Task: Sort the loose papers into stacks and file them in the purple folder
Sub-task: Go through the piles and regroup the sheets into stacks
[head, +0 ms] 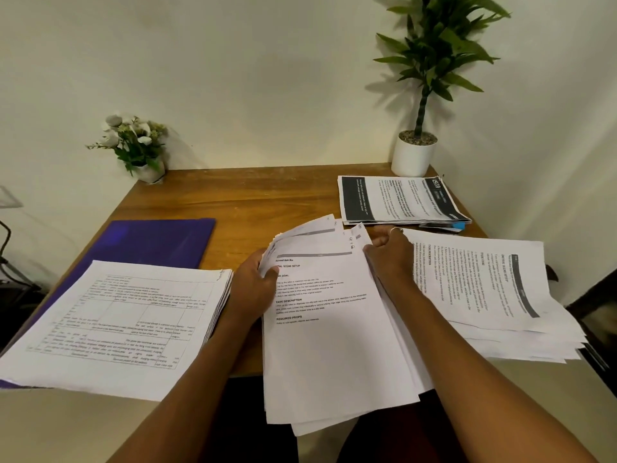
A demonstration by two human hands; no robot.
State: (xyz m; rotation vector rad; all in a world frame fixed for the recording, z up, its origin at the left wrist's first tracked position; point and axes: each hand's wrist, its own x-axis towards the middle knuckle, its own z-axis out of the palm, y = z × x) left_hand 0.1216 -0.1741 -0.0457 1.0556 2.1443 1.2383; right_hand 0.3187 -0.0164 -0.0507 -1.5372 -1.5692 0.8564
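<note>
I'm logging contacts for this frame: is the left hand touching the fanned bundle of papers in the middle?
Touching. The head view shows the left hand curled round the upper left edge of the fanned bundle.

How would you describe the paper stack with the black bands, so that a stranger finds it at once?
Start at the tall green plant in the white round pot at the far right corner of the brown wooden table. The stack lies directly in front of that pot. Its top sheet carries two broad black bands, whereas the neighbouring white stack shows one grey bar.
</note>
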